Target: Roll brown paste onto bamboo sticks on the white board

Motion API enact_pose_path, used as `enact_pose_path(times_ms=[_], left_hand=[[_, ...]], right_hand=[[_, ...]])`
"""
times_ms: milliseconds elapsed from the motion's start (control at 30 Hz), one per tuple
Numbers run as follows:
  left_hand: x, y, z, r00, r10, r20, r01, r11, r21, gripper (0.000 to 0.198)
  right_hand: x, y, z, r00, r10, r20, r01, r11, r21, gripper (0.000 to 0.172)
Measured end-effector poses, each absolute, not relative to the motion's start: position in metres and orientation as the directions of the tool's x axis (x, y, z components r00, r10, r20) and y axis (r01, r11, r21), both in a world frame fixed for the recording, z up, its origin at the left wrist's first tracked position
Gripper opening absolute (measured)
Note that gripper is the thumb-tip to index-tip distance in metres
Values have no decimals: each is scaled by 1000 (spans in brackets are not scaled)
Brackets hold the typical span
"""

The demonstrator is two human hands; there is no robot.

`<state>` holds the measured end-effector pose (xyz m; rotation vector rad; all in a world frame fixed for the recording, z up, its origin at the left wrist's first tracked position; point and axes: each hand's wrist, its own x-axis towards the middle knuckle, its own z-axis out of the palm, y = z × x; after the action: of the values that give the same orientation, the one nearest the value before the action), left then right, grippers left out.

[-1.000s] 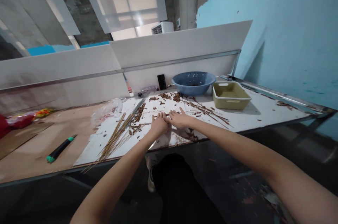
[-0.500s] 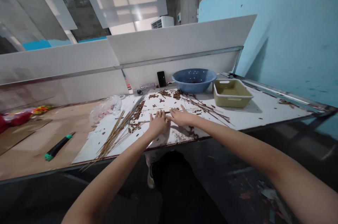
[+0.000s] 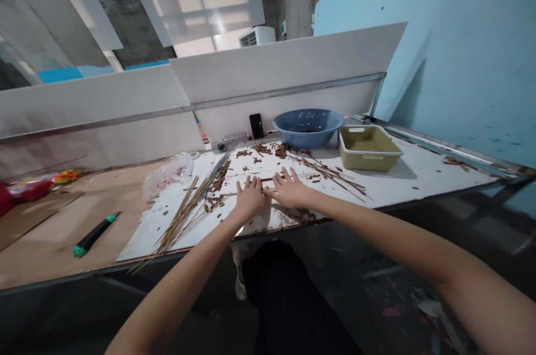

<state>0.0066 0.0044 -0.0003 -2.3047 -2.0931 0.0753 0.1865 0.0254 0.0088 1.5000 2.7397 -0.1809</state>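
My left hand (image 3: 250, 198) lies palm down on the white board, fingers stretched forward. Beside it my right hand (image 3: 290, 192) is also flat, its fingers spread and its thumb close to the left hand. A thin stick (image 3: 228, 194) shows at the left of my left hand. Just ahead of the fingers, a dark brown strip (image 3: 268, 179) lies crosswise; what is under the palms is hidden. To the left rests a bundle of thin sticks (image 3: 184, 215). More brown sticks (image 3: 333, 174) lie to the right, and small brown pieces (image 3: 262, 149) are scattered beyond the hands.
A blue basin (image 3: 309, 136) and an olive green plastic basket (image 3: 371, 161) stand at the back right. A phone (image 3: 256, 126) leans against the back panel. On the left are a crumpled plastic bag (image 3: 170, 173) and a black-and-green utility knife (image 3: 95, 235).
My right hand has shifted slightly forward, with its fingers more spread. My left hand stays almost in the same place. The dark strip shows a little more between the hands.
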Motion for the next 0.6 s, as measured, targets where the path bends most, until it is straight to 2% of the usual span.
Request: enact_pose_path(times_ms=[133,333,500,600], left_hand=[[12,22,9,58,998,27,998,-58,-11,71],[0,-16,-7,154,984,84,987,-149,-68,68],[11,-14,-11,268,958,101,961,-259,-94,77],[22,7,-4,252,967,43,967,-250,-54,77]], right_hand=[[184,43,26,-510,855,-90,860,507,-54,69],[207,10,8,-659,751,33,752,658,36,59],[190,8,10,-654,754,66,753,657,-44,67],[174,26,19,-633,774,5,771,631,-82,70]])
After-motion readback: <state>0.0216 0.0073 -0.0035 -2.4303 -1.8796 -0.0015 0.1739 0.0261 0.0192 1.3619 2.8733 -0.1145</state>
